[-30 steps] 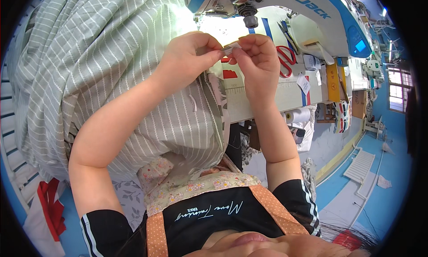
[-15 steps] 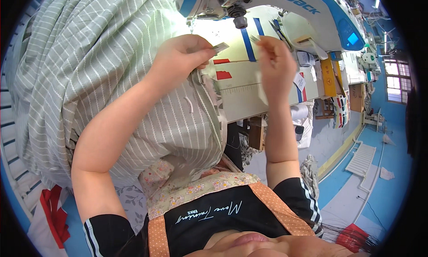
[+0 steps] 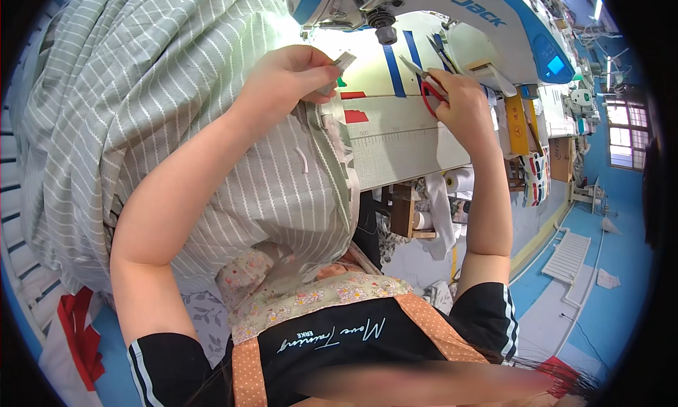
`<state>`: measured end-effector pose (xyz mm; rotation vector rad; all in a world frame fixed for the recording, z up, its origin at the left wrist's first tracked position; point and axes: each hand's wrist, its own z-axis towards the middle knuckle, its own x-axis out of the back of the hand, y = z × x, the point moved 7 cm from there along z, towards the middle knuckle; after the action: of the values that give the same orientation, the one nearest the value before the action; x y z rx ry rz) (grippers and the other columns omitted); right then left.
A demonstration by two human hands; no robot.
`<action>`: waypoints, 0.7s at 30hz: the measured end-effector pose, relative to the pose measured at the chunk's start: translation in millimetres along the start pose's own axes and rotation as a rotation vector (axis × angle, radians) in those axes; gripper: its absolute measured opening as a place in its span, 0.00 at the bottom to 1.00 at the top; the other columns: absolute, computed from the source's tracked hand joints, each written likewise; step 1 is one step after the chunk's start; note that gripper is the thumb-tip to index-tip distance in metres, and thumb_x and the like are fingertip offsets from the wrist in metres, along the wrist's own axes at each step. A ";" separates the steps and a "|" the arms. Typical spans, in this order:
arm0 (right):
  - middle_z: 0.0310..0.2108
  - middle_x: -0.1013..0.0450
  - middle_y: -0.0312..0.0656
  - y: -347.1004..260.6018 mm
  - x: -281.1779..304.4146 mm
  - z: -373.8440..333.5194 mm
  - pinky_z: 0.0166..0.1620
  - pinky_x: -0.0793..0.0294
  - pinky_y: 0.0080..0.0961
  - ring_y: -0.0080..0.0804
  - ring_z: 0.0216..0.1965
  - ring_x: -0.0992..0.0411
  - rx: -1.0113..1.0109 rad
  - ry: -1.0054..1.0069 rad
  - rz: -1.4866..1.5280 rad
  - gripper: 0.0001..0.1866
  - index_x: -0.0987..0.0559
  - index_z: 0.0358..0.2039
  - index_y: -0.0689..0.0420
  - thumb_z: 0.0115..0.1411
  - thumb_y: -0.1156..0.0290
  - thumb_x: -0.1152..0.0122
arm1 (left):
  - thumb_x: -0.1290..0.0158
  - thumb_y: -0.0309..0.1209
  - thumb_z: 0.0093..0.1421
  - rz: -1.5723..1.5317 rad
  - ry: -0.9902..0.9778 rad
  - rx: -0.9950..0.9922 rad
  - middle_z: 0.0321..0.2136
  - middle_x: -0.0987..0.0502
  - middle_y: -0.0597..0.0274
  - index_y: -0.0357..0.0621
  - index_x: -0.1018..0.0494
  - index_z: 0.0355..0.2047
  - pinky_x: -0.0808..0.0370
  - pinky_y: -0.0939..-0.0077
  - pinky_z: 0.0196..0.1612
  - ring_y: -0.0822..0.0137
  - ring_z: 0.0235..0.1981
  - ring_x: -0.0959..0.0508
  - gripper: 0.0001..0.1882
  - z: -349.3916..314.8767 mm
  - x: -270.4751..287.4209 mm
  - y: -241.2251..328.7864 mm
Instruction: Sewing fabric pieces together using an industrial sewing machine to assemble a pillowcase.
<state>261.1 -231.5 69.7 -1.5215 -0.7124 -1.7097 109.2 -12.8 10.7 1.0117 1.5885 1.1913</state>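
Observation:
My left hand (image 3: 300, 75) is closed in a pinch on a small pale label (image 3: 345, 59), whose free end sticks out past the fingertips. That hand is beside the edge of a large grey-green striped fabric (image 3: 191, 160), which is heaped over the left side and hangs toward my lap. Over the table to the right, my right hand (image 3: 459, 99) grips scissors (image 3: 432, 92) with red handles, their blades pointing away and to the left. A gap separates the scissors from the label.
A white and blue sewing machine (image 3: 424, 4) stands over the far side of the table (image 3: 395, 152). Blue tape strips (image 3: 393, 71) and red patches (image 3: 355, 116) mark its surface. Dark slender tools (image 3: 443, 54) lie beyond my right hand. A yellow box (image 3: 517, 124) stands farther right.
My right hand has moved right and slightly nearer, and the red-handled scissors now show clearly in it. The label in my left hand has tilted upward.

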 end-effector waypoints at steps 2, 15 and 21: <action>0.40 0.21 0.50 -0.9 6.1 -1.5 0.49 0.23 0.37 0.45 0.43 0.22 -0.022 -0.001 -0.020 0.23 0.19 0.51 0.59 0.53 0.82 0.38 | 0.40 0.36 0.66 -0.023 -0.014 0.003 0.38 0.19 0.58 0.31 0.21 0.44 0.19 0.78 0.45 0.71 0.38 0.18 0.17 0.9 -0.6 0.2; 0.32 0.24 0.38 -68.1 -5.4 3.5 0.38 0.27 0.23 0.24 0.31 0.30 0.049 -0.155 0.577 0.21 0.21 0.46 0.61 0.54 0.70 0.24 | 0.40 0.33 0.67 -0.051 -0.013 -0.014 0.37 0.18 0.61 0.38 0.20 0.43 0.19 0.77 0.44 0.71 0.39 0.17 0.11 1.9 1.5 -4.2; 0.28 0.28 0.37 -87.2 -22.2 13.9 0.35 0.31 0.21 0.22 0.29 0.34 0.056 -0.241 0.595 0.20 0.21 0.45 0.62 0.57 0.66 0.24 | 0.40 0.33 0.67 -0.031 -0.029 -0.019 0.38 0.18 0.61 0.38 0.19 0.44 0.19 0.77 0.44 0.71 0.39 0.18 0.11 1.1 0.5 -3.9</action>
<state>199.4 -166.2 55.3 -1.7019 -0.3616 -1.0686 109.7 -12.9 6.6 0.9846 1.5621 1.1641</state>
